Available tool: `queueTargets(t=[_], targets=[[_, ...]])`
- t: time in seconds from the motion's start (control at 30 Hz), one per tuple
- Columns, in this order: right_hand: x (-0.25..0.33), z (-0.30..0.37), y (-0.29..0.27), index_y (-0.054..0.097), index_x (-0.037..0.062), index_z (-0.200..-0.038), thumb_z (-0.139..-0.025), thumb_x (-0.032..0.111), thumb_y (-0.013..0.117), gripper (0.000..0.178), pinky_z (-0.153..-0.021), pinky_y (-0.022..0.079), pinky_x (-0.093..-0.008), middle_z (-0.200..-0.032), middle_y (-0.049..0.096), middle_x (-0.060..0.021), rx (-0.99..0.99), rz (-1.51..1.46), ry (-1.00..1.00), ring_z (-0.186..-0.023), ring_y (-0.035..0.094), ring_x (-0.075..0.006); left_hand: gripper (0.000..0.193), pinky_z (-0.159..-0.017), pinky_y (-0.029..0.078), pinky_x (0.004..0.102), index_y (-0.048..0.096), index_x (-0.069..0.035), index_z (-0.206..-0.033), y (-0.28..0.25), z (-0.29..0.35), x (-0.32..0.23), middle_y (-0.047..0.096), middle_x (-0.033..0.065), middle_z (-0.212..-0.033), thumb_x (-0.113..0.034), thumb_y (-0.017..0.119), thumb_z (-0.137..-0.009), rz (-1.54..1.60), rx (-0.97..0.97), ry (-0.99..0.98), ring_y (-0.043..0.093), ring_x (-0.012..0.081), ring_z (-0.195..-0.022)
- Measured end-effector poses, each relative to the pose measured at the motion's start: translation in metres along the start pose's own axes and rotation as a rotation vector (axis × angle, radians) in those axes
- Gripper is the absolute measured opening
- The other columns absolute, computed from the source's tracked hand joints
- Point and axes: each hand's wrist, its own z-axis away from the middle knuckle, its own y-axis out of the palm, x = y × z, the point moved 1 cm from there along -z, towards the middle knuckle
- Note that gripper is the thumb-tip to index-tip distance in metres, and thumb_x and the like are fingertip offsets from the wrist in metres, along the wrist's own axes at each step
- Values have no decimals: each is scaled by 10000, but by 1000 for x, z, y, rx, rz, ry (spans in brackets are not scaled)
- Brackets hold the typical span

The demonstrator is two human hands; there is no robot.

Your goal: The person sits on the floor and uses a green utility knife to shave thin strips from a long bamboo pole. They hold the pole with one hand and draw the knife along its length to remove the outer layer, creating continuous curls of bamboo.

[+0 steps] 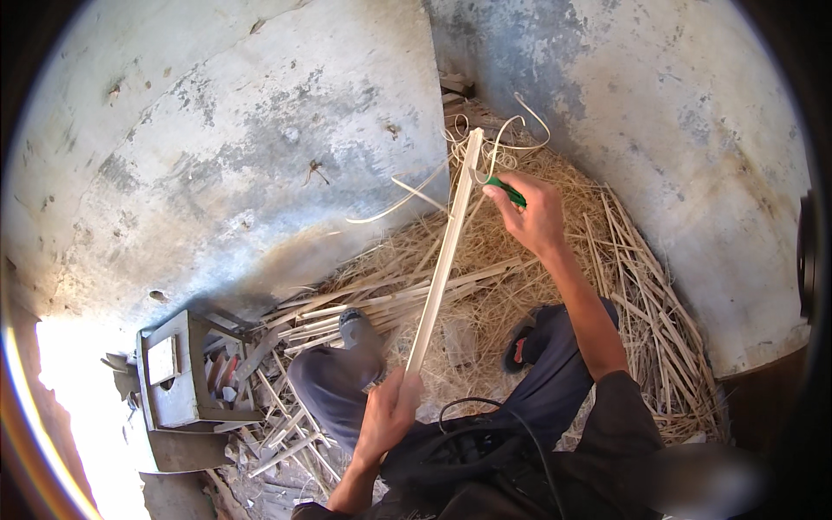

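My left hand is wrapped round the near end of a long, pale wooden strip. The strip slants up and away from me, and lengthwise lines run along it. Near its far end, my right hand is closed on a green-handled tool; I cannot make out its working edge. Thin curled shavings loop about the strip's far tip, close to the tool. My left hand is slightly blurred.
Loose shavings heap in the corner between two worn, pale walls. Long thin sticks lie along the right side. At the left, a battered open-fronted box holds scraps. My bent legs flank the work, and a dark cable crosses my lap.
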Motion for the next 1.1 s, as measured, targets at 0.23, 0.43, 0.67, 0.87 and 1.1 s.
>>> queueTargets(t=[0.23, 0.43, 0.67, 0.87, 1.1], targets=[[-18, -10, -3, 804, 34, -1110, -1078, 477, 610, 485, -499, 436, -304, -717, 718, -76, 1, 17, 106, -525, 582, -150, 198, -564, 433, 348, 596, -7, -946, -4, 9, 11, 547, 81, -683, -160, 567, -1069, -27, 50, -41, 551, 161, -603], [-10, 3, 4, 763, 48, -1123, -1066, 506, 613, 485, -458, 329, -290, -650, 561, 27, 139, -419, 448, -497, 421, -86, 315, -429, 368, 239, 578, -39, -972, -7, -2, 7, 456, -35, -629, -279, 490, -1156, 132, 24, -103, 454, 55, -453], [43, 21, 13, 738, 37, -1175, -1068, 458, 641, 446, -418, 257, -211, -684, 553, 62, 554, -894, 576, -485, 336, -12, 337, -430, 401, 228, 610, -30, -1043, -4, -27, -5, 493, -23, -652, -304, 460, -1169, 198, 62, -122, 503, 63, -460], [53, 31, 18, 759, 19, -1198, -1063, 366, 684, 380, -456, 220, -253, -617, 477, 85, 565, -955, 660, -483, 312, -11, 313, -508, 492, 250, 634, 6, -1201, -1, -39, -19, 596, 8, -729, -276, 508, -1151, 69, 167, -83, 615, 91, -571], [41, 25, 11, 798, 62, -1126, -1038, 355, 723, 315, -418, 212, -245, -576, 447, 110, 278, -951, 600, -465, 331, -10, 360, -823, 590, 345, 609, 19, -1317, -23, -35, 8, 723, 130, -958, -178, 717, -1036, -33, 130, 137, 736, 179, -907]])
